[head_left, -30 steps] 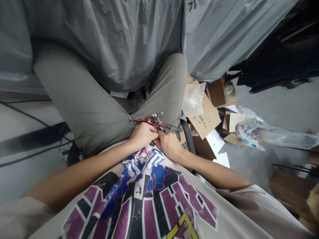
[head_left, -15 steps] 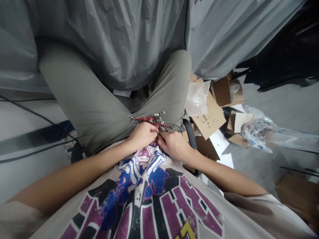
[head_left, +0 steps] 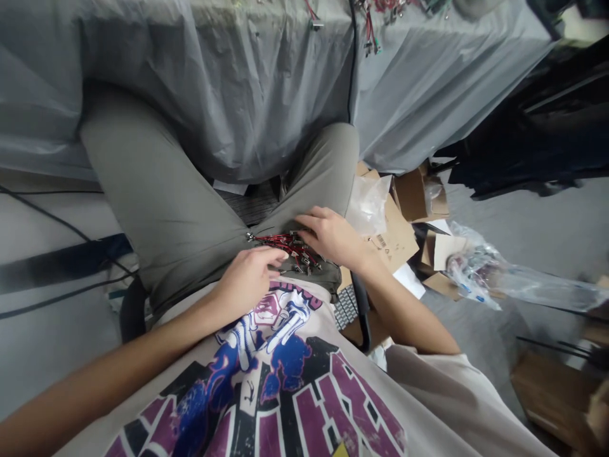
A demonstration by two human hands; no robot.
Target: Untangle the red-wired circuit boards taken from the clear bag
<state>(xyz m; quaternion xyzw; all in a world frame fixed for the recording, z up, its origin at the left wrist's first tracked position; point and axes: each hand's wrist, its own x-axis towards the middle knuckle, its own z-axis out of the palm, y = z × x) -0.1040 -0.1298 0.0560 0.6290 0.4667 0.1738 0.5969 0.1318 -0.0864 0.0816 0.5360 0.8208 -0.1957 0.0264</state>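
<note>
**Left hand [head_left: 247, 280] and right hand [head_left: 330, 236] lie open by a bunch of red wires [head_left: 285, 244]**

Seen from the head camera, looking down, neither hand is gripping anything. The fingers of both hands are spread and loose. The bunch of red wires, with small metal clips [head_left: 304, 257] on it, lies on the person's lap, on the gray-green trousers [head_left: 190, 216]. It lies long ways across the lap, from side to side. The right hand is over the bunch's right end, with its fingers just above the clips. The left hand is below the middle of the bunch, with its fingertips just beside the wires. Both hands are very near, and it is hard to tell if a finger touches a wire.

A printed T-shirt [head_left: 266, 374] is just under the hands. Past the knees, a gray plastic sheet [head_left: 214, 101] hangs down from the desk [head_left: 214, 9], and more red wires [head_left: 375, 16] sit at its edge. To the right, there are torn cardboard bits [head_left: 399, 235] and a clear plastic bag [head_left: 476, 273] on the floor.
</note>
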